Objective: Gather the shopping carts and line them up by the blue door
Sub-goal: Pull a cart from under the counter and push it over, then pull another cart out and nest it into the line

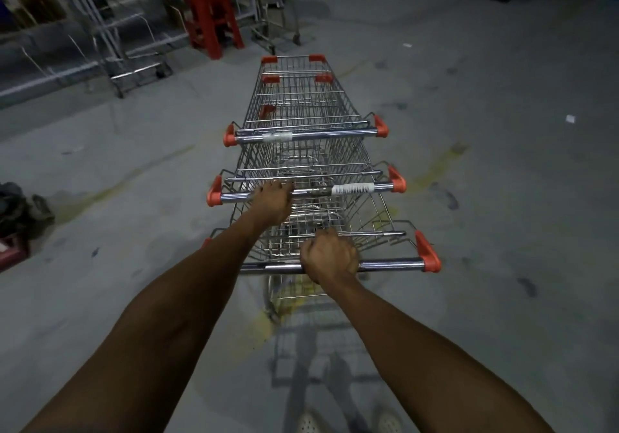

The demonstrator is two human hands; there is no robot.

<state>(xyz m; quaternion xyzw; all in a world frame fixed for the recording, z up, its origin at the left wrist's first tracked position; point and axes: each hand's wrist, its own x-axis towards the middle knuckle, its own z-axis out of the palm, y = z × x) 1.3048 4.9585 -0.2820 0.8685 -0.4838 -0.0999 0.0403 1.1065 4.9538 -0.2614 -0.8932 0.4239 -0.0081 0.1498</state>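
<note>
Three wire shopping carts with orange corner caps stand nested in a row in front of me on the grey concrete floor. My right hand (330, 255) grips the chrome handle of the nearest cart (392, 265). My left hand (273, 198) reaches further and grips the handle of the middle cart (351, 189), which carries a white barcode label. The front cart (301, 97) has a taped handle (321, 135) and points away from me. No blue door shows in this view.
A red plastic stool (212, 17) stands ahead on the left, beside metal wire racks (110, 30). Another metal cart frame (278, 24) stands beyond the row. A dark bundle (16, 208) lies at the left edge. Faded yellow lines cross the floor.
</note>
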